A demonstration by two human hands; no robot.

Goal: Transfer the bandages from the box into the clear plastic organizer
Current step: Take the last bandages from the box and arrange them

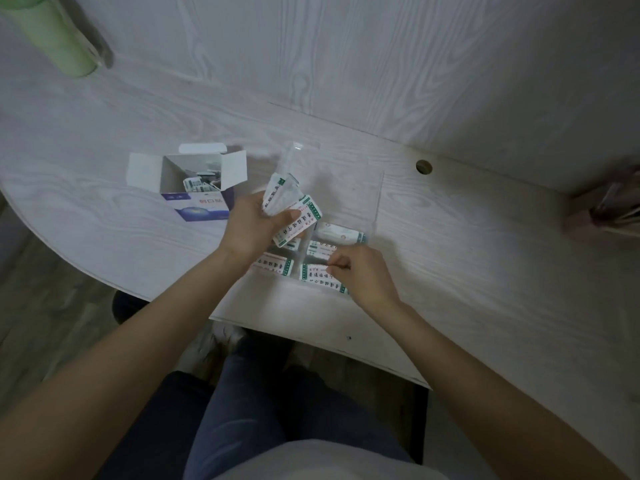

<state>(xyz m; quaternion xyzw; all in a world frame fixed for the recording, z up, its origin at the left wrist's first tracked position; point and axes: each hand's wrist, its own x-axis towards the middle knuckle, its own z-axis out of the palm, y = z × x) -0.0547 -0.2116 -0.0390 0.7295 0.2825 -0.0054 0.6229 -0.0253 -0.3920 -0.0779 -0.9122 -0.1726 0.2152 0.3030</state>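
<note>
The open white and blue bandage box (194, 188) stands on the table left of centre, with a few bandages still inside. My left hand (251, 226) holds a fanned bunch of wrapped bandages (292, 213) above the clear plastic organizer (349, 188). My right hand (363, 275) pinches one bandage (318, 277) lying in a near compartment of the organizer. Other bandages (341, 235) lie in neighbouring compartments, one (273, 266) partly under my left wrist.
A green cup (52, 32) stands at the far left corner. A cable hole (424, 166) sits in the table to the right, and a pinkish object (609, 209) lies at the right edge. The wall rises just behind. My legs show below the table edge.
</note>
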